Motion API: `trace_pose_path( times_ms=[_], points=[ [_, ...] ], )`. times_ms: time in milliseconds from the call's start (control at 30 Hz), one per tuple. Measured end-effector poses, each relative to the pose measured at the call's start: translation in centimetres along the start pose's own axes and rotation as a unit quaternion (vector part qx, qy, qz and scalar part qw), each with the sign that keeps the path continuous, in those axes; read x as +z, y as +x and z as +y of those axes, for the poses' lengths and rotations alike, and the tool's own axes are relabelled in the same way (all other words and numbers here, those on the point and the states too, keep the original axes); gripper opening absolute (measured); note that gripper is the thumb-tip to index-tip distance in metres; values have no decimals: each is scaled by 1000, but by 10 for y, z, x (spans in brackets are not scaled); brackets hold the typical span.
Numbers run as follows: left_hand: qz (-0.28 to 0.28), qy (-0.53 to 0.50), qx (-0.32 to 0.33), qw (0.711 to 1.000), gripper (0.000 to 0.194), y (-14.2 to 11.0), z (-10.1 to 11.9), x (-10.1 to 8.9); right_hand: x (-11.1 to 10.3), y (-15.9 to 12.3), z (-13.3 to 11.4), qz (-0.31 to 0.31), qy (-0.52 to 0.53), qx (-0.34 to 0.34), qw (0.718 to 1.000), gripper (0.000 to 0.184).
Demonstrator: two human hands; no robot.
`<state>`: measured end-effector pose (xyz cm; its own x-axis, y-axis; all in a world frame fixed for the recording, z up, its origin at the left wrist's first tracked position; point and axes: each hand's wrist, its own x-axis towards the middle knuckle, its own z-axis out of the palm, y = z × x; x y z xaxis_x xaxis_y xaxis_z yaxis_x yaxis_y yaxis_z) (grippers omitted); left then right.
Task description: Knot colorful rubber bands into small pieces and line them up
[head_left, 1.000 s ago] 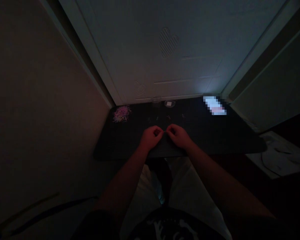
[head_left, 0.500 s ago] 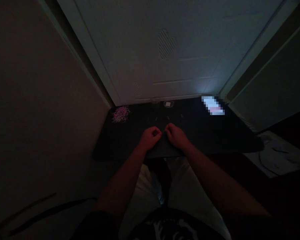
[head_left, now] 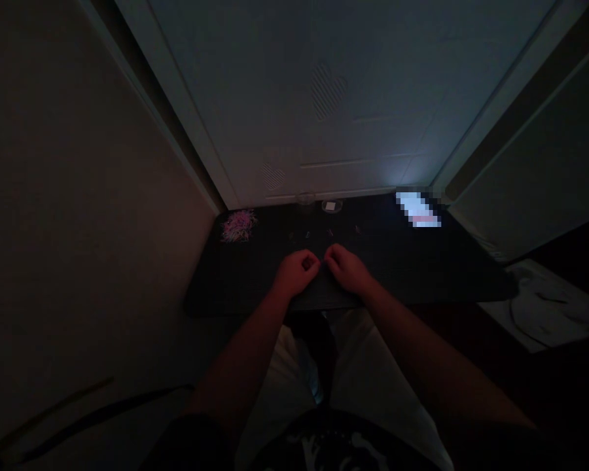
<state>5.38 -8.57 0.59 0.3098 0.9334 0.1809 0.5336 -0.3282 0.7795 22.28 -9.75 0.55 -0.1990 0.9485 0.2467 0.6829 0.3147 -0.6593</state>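
Observation:
Over the near middle of the dark table, my left hand and my right hand face each other with fingertips almost meeting. Both are closed in a pinch. Whatever lies between the fingertips is too small and dark to make out. Just beyond the hands, several tiny thin pieces lie in a loose row, among them a pale one and a pinkish one. Off to the left rests a pile of thin pink and white strands.
A small clear round dish with a white square inside stands at the table's back edge, beside another clear container. A lit, blurred-out screen glows at the back right. A white panel with heart patterns rises directly behind the table.
My left hand has shifted slightly to the right, narrowing the gap between the fingertips. My right hand has hardly moved. The view has tilted a little.

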Motion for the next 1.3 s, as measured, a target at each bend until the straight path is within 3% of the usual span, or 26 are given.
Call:
trace_pose_path(
  times_ms=[1300],
  points=[
    [-3,21,20,1000,15,-1,3,-2,0,0,-1,-17,27,1,999,9]
  ],
)
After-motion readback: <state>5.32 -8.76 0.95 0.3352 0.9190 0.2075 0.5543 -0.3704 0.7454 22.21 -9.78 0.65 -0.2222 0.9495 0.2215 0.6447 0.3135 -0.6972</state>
